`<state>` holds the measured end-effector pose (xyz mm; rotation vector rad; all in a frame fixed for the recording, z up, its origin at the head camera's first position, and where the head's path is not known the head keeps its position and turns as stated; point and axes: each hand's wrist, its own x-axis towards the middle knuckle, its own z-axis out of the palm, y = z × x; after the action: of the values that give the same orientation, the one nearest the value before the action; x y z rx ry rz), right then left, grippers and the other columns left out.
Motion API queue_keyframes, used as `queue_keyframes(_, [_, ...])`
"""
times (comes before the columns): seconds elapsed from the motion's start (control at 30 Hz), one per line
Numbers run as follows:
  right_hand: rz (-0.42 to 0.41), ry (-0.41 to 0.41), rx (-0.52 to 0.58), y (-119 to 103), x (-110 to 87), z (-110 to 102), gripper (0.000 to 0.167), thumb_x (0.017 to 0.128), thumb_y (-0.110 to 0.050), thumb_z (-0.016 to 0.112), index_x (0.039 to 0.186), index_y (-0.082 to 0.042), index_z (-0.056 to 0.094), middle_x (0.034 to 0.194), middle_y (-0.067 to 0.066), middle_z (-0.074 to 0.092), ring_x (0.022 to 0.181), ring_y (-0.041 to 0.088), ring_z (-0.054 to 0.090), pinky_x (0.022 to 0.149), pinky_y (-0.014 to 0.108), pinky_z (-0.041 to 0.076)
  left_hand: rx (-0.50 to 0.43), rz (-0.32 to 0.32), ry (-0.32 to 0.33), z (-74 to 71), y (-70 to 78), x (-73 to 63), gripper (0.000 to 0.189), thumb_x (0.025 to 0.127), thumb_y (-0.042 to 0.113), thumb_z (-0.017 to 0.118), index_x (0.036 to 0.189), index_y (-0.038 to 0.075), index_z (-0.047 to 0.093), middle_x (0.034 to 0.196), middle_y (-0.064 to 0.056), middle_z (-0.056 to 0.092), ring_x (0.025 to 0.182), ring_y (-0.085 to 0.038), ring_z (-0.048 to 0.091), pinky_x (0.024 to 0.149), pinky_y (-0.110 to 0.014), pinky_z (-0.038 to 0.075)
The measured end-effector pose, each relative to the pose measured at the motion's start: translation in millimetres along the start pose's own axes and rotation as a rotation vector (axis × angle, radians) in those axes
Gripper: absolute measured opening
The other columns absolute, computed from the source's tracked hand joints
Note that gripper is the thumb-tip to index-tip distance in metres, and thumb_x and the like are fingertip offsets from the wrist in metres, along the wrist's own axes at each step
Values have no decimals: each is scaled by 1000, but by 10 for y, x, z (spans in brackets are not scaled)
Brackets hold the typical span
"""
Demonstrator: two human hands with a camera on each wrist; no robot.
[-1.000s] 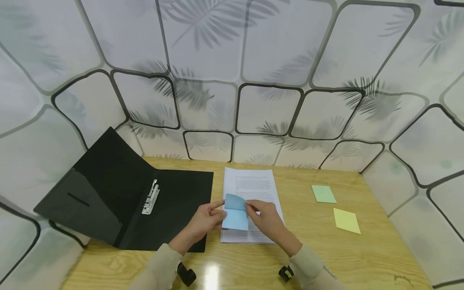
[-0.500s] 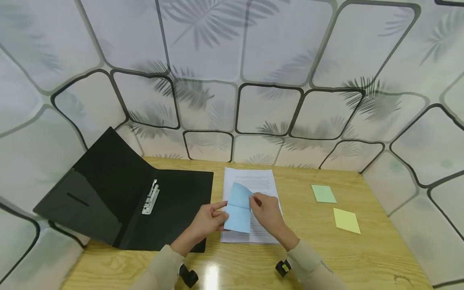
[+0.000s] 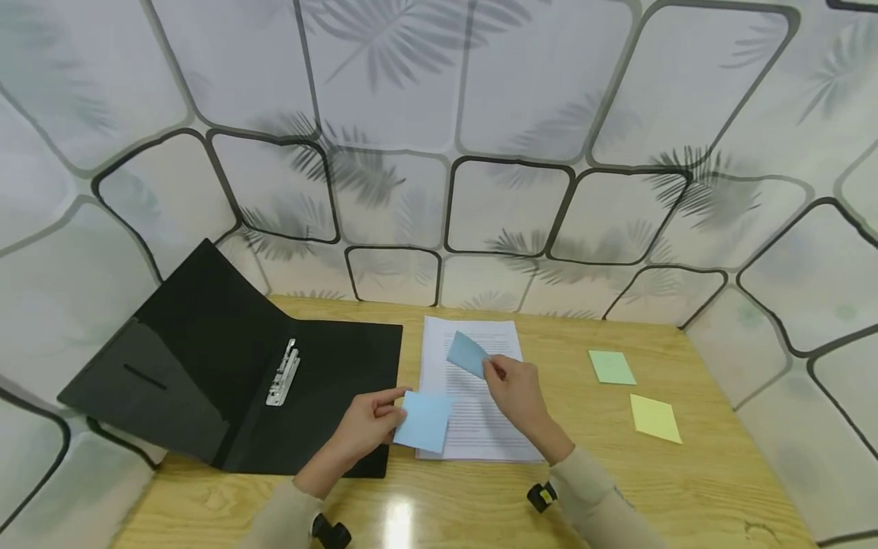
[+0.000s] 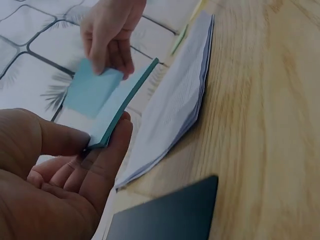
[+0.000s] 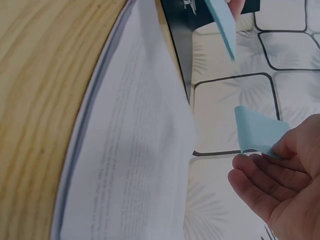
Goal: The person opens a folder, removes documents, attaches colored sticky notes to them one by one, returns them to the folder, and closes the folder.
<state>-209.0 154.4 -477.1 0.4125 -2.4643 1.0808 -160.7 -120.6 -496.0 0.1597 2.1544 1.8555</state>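
My left hand (image 3: 366,425) pinches a pad of blue sticky notes (image 3: 423,421) by its left edge, thumb on top and fingers beneath; its thickness shows in the left wrist view (image 4: 125,102). Between thumb and fingers of my right hand (image 3: 516,390) is a single blue sticky note (image 3: 468,354), apart from the pad and slightly curled in the right wrist view (image 5: 260,129). Both hands are above a stack of printed paper (image 3: 480,427) on the table.
An open black folder (image 3: 329,381) with a metal clip (image 3: 283,374) lies at left, its cover tilted up against the patterned backdrop. Green (image 3: 612,367) and yellow (image 3: 655,418) sticky notes lie on the wooden table (image 3: 576,335) at right.
The right hand has peeled the top blue note off the pad and moved it up and right. The left hand has drawn the pad left and slightly down.
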Motion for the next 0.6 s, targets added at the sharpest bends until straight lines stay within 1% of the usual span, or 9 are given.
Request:
queue_keyframes(0.07, [14,-33,-3,25,-7,-16,20,97,0,68,78,1,74,61,5,68,50,2,44,48,18,38,29,1,35,-81,-22,-88,50,106,5,60,153,-7,48,98,-20,79,96,-24,77,72,-37,65])
queue_keyframes(0.1, [25,-51,0,36,-13,-22,21,97,-1,68,76,0,73,60,5,67,50,2,43,48,18,37,45,-6,53,-134,-33,-136,49,106,5,60,153,-7,50,100,-23,79,94,-25,77,70,-35,65])
queue_keyframes(0.17, [33,-75,-4,55,-24,-19,25,98,-2,68,74,-2,71,59,4,66,50,2,42,48,18,36,68,-22,81,-268,-67,-257,48,106,5,60,151,-8,51,111,-22,79,90,-21,76,67,-32,63])
queue_keyframes(0.27, [40,-80,-8,101,-37,-31,19,97,-1,68,79,0,75,65,7,72,52,3,49,49,18,42,93,-77,124,-488,-112,-450,46,104,5,62,149,-6,55,78,-11,74,66,-8,62,56,-22,51])
queue_keyframes(0.3, [39,-78,-14,117,-40,-42,18,97,-1,69,81,1,76,67,8,74,54,3,52,50,18,44,103,-96,133,-563,-127,-524,46,104,5,63,148,-5,57,69,-5,66,59,-5,54,53,-20,46])
queue_keyframes(0.37, [47,-81,-24,154,-41,-64,15,97,0,69,84,2,78,70,9,75,55,3,54,51,18,46,124,-122,143,-704,-165,-675,46,103,5,64,147,-6,58,59,4,49,52,-3,40,49,-18,37])
queue_keyframes(0.4, [49,-86,-32,171,-40,-76,16,97,0,69,84,1,78,70,9,75,55,3,54,51,18,46,143,-139,145,-774,-178,-754,45,102,5,64,146,-5,59,57,6,40,49,-4,33,48,-18,32])
queue_keyframes(0.43, [53,-93,-37,182,-37,-91,17,97,0,69,82,1,77,68,8,74,54,4,52,51,18,44,163,-150,140,-844,-198,-830,46,102,6,64,146,-6,58,57,6,37,49,-4,31,47,-18,31])
queue_keyframes(0.6, [51,-118,-49,221,-26,-129,24,98,-1,67,74,-1,72,62,4,68,51,4,44,49,19,40,244,-212,78,-1161,-301,-1147,50,104,10,64,149,-9,53,58,6,35,49,-5,30,47,-21,33])
